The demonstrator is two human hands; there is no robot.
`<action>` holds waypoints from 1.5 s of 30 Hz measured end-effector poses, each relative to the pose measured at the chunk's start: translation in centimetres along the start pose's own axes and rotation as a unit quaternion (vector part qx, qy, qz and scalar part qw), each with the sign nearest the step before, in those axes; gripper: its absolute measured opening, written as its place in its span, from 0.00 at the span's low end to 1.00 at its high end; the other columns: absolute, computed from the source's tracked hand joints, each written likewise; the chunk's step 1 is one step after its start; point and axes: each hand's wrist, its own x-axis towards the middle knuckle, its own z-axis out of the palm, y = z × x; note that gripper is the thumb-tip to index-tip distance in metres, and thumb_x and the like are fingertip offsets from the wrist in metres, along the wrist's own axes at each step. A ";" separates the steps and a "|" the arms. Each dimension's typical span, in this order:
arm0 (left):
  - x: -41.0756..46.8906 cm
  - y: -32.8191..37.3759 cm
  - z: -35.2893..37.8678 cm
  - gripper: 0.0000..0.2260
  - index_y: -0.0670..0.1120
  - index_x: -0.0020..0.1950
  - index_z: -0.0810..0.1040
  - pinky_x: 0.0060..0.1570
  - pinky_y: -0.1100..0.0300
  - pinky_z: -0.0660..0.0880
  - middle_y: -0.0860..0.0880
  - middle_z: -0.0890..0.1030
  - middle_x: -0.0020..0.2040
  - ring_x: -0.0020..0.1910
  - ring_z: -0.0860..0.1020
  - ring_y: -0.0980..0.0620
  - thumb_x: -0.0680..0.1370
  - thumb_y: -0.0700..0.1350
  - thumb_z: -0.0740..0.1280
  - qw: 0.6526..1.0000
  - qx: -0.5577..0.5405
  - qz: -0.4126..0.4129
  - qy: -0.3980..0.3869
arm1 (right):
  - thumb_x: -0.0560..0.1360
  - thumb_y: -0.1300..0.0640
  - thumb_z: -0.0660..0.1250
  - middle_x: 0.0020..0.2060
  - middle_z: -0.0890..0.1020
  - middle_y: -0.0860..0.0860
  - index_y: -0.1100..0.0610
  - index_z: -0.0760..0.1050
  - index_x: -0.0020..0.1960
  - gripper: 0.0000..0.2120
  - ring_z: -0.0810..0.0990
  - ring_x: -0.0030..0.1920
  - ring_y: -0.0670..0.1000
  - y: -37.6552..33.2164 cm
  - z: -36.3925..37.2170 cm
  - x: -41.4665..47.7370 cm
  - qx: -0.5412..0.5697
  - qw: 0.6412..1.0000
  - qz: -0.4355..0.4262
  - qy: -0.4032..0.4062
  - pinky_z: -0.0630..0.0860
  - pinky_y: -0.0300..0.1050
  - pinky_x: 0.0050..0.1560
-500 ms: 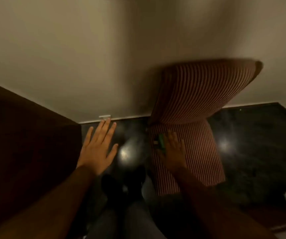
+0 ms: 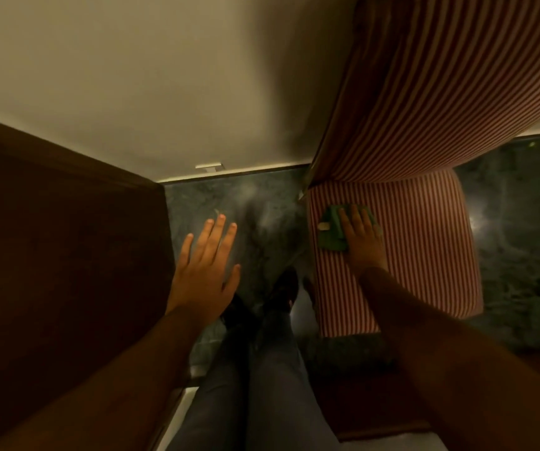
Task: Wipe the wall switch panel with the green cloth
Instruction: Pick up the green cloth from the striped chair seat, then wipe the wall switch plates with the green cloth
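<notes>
**Cloth Being Collected, Switch Panel Yet to Be Reached**

The green cloth (image 2: 333,234) lies crumpled on the striped seat cushion (image 2: 425,255) of an upholstered chair, close to where the seat meets the striped backrest (image 2: 441,92). The right hand (image 2: 361,237) rests flat on top of the cloth, fingers extended and together, covering its right part; the grip is not closed, so the cloth is pressed under the palm, not pinched or lifted. A small pale tag shows at the cloth's left edge.

The left hand (image 2: 208,268) hovers open and empty over the dark marbled floor (image 2: 522,239), fingers spread, beside a dark wooden panel (image 2: 60,255). The person's legs in grey trousers stand between that panel and the chair.

Beyond lies a plain cream wall (image 2: 131,76), with a small pale fitting (image 2: 209,167) just above the skirting line; it is too small to tell whether it is the switch panel, and no clear panel shows elsewhere.

The step in hand appears to be picking up the cloth; wiping has not begun. The next move calls for curling the right fingers to gather the cloth into a firm hold, lifting it off the cushion, then finding the panel on the wall and bringing the cloth flat against it.
</notes>
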 end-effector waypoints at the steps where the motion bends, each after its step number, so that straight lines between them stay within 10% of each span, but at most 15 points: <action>1: -0.2 0.0 -0.1 0.35 0.47 0.93 0.55 0.89 0.38 0.51 0.45 0.51 0.93 0.92 0.49 0.45 0.88 0.59 0.52 1.000 0.000 -0.003 0.001 | 0.84 0.58 0.63 0.86 0.48 0.53 0.50 0.45 0.87 0.38 0.44 0.87 0.58 0.3 -0.1 0.2 0.013 1.000 -0.004 0.004 0.46 0.59 0.86; 8: -0.6 -1.2 -4.9 0.35 0.44 0.91 0.63 0.86 0.41 0.56 0.44 0.60 0.91 0.90 0.61 0.43 0.85 0.57 0.58 0.996 0.034 -0.016 0.085 | 0.83 0.65 0.62 0.85 0.56 0.54 0.53 0.53 0.86 0.35 0.54 0.86 0.58 -1.4 -5.0 -1.9 0.106 0.994 0.005 0.003 0.55 0.57 0.85; 14: 1.0 -3.2 -17.4 0.35 0.43 0.88 0.65 0.80 0.44 0.63 0.41 0.67 0.88 0.85 0.71 0.40 0.83 0.56 0.60 0.976 0.074 -0.040 0.203 | 0.72 0.74 0.71 0.76 0.71 0.53 0.58 0.67 0.79 0.37 0.73 0.73 0.73 -8.8 -14.2 -7.4 0.197 0.948 -0.111 0.224 0.69 0.74 0.73; 17: 1.6 -4.7 -24.4 0.35 0.43 0.90 0.63 0.82 0.46 0.58 0.42 0.64 0.89 0.86 0.70 0.40 0.84 0.56 0.59 0.951 0.063 -0.061 0.297 | 0.77 0.64 0.64 0.80 0.50 0.25 0.41 0.48 0.85 0.43 0.55 0.84 0.44 -14.8 -22.1 -9.0 0.215 0.895 -0.195 0.339 0.58 0.46 0.81; 20: 2.3 -6.4 -31.1 0.41 0.45 0.94 0.48 0.85 0.45 0.52 0.44 0.51 0.92 0.90 0.59 0.42 0.85 0.58 0.59 0.912 0.070 -0.057 0.399 | 0.84 0.59 0.62 0.81 0.38 0.34 0.36 0.48 0.82 0.36 0.46 0.86 0.43 -20.1 -28.6 -11.2 0.234 0.889 -0.236 0.315 0.47 0.37 0.81; 28: 3.7 -10.6 -48.9 0.41 0.48 0.94 0.38 0.91 0.46 0.39 0.44 0.40 0.93 0.93 0.42 0.46 0.88 0.57 0.57 0.806 0.071 -0.024 0.587 | 0.83 0.37 0.62 0.86 0.47 0.40 0.59 0.61 0.79 0.34 0.46 0.85 0.42 -30.8 -42.0 -13.3 0.156 0.745 -0.358 0.541 0.59 0.52 0.78; 32: 5.1 -11.3 -57.4 0.41 0.52 0.93 0.34 0.90 0.47 0.37 0.49 0.33 0.92 0.92 0.38 0.48 0.89 0.55 0.58 0.761 0.069 0.014 0.645 | 0.88 0.43 0.54 0.83 0.63 0.53 0.54 0.59 0.84 0.28 0.58 0.85 0.54 -34.0 -43.9 -12.0 0.136 0.716 -0.368 0.578 0.69 0.64 0.76; 45: 10.6 -13.3 -63.9 0.32 0.56 0.94 0.52 0.89 0.39 0.43 0.50 0.47 0.92 0.92 0.45 0.45 0.90 0.53 0.58 0.667 0.146 0.073 0.727 | 0.89 0.42 0.56 0.81 0.64 0.51 0.57 0.66 0.78 0.25 0.54 0.86 0.52 -36.6 -45.4 -6.9 0.064 0.694 -0.338 0.633 0.53 0.51 0.86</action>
